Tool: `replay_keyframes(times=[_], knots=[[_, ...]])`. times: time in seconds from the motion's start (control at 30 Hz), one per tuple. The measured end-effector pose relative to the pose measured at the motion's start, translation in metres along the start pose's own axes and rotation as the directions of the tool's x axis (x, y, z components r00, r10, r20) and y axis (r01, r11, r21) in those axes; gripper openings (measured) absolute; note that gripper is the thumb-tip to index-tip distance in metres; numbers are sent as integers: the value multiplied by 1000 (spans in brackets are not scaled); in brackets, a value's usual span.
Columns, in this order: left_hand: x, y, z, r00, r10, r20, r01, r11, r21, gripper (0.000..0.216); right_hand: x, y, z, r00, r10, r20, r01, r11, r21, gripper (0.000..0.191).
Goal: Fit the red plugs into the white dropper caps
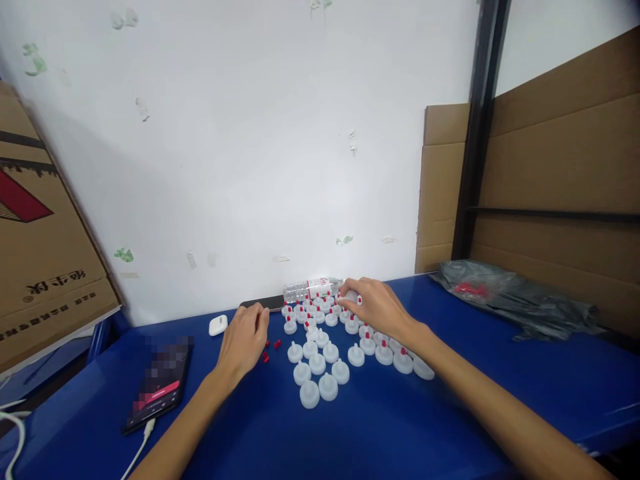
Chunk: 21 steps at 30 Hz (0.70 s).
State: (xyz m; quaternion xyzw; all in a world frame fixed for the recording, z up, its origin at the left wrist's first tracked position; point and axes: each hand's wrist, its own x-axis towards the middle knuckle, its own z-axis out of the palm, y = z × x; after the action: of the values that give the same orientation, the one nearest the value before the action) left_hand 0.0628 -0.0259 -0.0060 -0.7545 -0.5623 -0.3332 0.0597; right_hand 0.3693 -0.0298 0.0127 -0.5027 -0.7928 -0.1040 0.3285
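Observation:
Many white plastic caps (pixel 320 363), most with a small red tip, stand in a cluster on the blue table (pixel 350 427). My right hand (pixel 377 307) reaches over the far side of the cluster, its fingers curled round one white cap (pixel 350 297). To the left of the cluster my left hand (pixel 245 340) rests on the table with fingers bent downward. A few loose red tips (pixel 270 348) lie just to its right. Whether the left fingers pinch anything is hidden.
A clear water bottle (pixel 313 289) lies on its side at the wall behind the caps. A phone (pixel 157 387) on a white cable lies at the left, a white earbud case (pixel 218 325) beyond it. Cardboard boxes (pixel 45 267) stand left; a grey plastic bag (pixel 515 300) lies right.

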Motion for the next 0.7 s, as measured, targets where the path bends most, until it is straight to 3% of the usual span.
replay_keyframes(times=[0.17, 0.33, 0.47, 0.7], knots=[[0, -2, 8, 985, 95, 142, -94, 996, -13, 27, -4, -7, 10, 976, -146, 161, 131, 986, 101, 16], [-3, -2, 13, 939, 205, 276, -207, 978, -23, 23, -7, -7, 8, 908, -232, 349, 173, 966, 192, 8], [-4, -2, 14, 930, 203, 305, -202, 979, -36, 23, -8, -11, 5, 911, -264, 317, 211, 958, 192, 25], [-2, 0, 10, 948, 206, 243, -201, 979, -46, 33, -14, -33, 19, 898, -353, 263, 281, 919, 275, 44]])
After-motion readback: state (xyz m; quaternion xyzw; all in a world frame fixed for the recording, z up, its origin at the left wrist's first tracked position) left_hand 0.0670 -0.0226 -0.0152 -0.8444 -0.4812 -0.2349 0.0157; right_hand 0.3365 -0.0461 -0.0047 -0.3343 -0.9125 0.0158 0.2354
